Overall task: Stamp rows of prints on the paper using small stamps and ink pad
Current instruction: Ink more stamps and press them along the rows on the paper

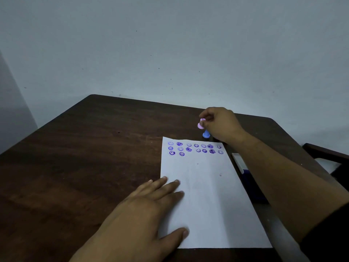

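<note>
A white sheet of paper lies on the dark wooden table. Rows of purple smiley prints run along its far end; the third row has two prints at the left and several at the right. My left hand lies flat with fingers spread on the paper's near left edge. My right hand hovers beyond the paper's far edge, pinching a small pink stamp. A blue stamp stands on the table just below it. The blue ink pad sits right of the paper, partly hidden by my right forearm.
A white lid or case lies at the ink pad's far end. The table stands against a pale wall. A dark chair stands off the table's right edge.
</note>
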